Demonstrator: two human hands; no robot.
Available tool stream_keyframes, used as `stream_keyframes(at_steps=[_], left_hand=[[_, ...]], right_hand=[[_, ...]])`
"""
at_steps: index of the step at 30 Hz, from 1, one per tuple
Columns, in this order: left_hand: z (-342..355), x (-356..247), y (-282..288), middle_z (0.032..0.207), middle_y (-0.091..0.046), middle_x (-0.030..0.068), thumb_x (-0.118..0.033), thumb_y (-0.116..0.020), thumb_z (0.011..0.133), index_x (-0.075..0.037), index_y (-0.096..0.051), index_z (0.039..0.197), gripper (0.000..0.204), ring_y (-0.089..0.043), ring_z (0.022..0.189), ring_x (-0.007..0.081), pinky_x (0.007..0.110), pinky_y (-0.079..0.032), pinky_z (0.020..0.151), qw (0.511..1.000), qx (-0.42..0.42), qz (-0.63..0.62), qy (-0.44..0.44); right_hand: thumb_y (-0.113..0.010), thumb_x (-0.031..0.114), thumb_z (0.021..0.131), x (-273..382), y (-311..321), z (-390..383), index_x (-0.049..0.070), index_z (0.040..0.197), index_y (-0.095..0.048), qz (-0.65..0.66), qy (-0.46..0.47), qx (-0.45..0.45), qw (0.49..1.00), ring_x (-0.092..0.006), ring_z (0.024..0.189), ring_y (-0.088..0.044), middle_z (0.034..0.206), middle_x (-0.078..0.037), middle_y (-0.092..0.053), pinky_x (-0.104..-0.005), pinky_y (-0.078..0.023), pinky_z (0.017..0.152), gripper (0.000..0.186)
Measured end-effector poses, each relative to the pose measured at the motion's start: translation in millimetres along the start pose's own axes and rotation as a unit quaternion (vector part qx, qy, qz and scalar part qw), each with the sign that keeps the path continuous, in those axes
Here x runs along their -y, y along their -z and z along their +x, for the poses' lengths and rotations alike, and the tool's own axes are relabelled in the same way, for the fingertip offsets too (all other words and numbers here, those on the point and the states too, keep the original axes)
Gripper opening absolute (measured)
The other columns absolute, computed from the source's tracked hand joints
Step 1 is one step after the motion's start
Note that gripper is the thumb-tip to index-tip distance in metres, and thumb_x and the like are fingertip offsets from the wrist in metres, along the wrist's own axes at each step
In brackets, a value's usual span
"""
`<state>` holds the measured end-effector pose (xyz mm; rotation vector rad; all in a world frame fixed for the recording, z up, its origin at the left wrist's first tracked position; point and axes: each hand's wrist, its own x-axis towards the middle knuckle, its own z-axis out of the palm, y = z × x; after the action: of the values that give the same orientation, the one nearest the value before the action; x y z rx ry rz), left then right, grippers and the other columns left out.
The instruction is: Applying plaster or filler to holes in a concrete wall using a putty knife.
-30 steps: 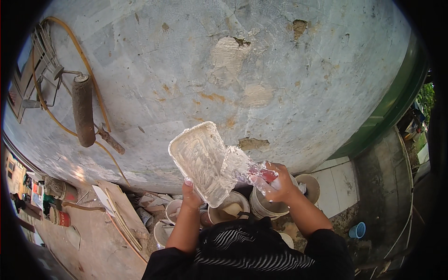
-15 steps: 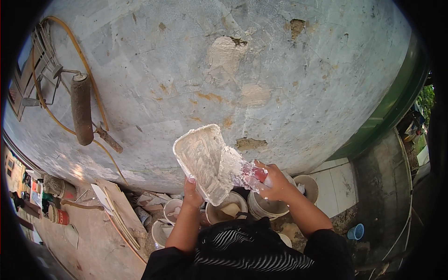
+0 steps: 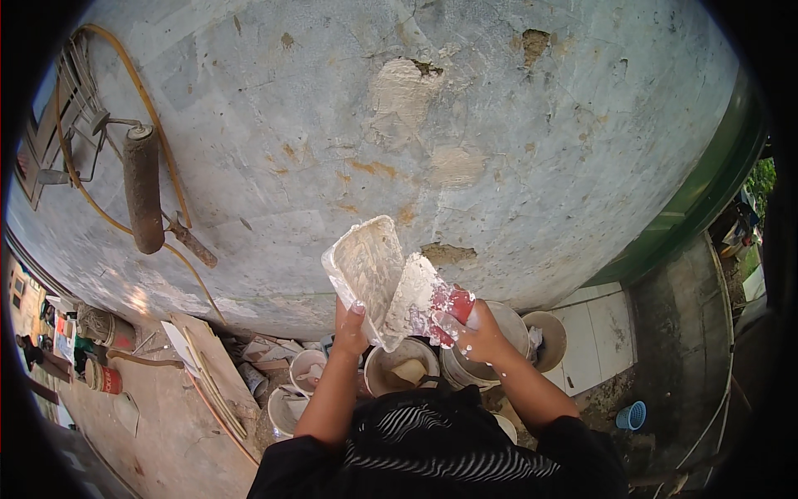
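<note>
My left hand grips a shallow rectangular tray, its inside smeared with whitish filler. In my right hand is the red handle of a putty knife. Its blade is coated in thick white paste and lies against the tray's right side. White specks cling to the handle and to my right fingers. Both hands are raised before a worn grey-blue wall. Pale filler patches mark the wall above, and a bare hole in the plaster shows just behind the tools.
Several buckets stand below my hands at the wall's foot. A dirty paint roller and an orange hose hang at left. Boards lie on the ground. A blue basket sits at lower right.
The tray has shifted slightly right and tilted more upright. My right hand and the putty knife have moved a little, with the blade now turned more upright along the tray's side.
</note>
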<state>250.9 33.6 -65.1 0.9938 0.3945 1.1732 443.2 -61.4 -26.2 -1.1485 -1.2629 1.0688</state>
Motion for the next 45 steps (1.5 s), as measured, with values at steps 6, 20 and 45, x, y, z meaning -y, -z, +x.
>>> stream_keyframes(at_steps=[6,20,45], left_hand=[[7,7,-6,0.136,-0.034,0.0160,-0.043,-0.061,0.076,-0.002,-0.018,0.139,0.086,-0.039,0.123,0.0314,0.044,-0.034,0.102,0.997,-0.017,0.042,-0.060],[21,21,11,0.134,-0.035,0.0161,-0.045,-0.063,0.077,0.000,-0.017,0.138,0.088,-0.038,0.123,0.0294,0.042,-0.031,0.102,0.993,-0.060,0.008,-0.099],[-6,-28,18,0.124,-0.051,0.0139,-0.060,-0.026,0.085,-0.011,-0.036,0.134,0.070,-0.054,0.106,0.0384,0.053,-0.048,0.085,0.942,-0.157,-0.295,0.009]], right_hand=[[-0.055,0.006,0.088,-18,-18,-1,-0.002,0.107,-0.055,0.146,-0.048,-0.035,0.988,-0.0072,0.080,-0.055,0.092,-0.003,-0.061,-0.0238,-0.046,0.070,0.020],[-0.055,0.006,0.086,-19,-16,13,0.000,0.116,-0.049,0.442,-0.139,-0.100,0.880,-0.0251,0.092,-0.061,0.102,-0.012,-0.060,-0.0355,-0.052,0.072,0.031],[-0.062,0.005,0.068,137,33,107,0.001,0.113,-0.053,-0.450,0.485,-0.286,0.693,-0.0391,0.093,-0.053,0.112,-0.018,-0.054,-0.0491,-0.043,0.078,0.047]])
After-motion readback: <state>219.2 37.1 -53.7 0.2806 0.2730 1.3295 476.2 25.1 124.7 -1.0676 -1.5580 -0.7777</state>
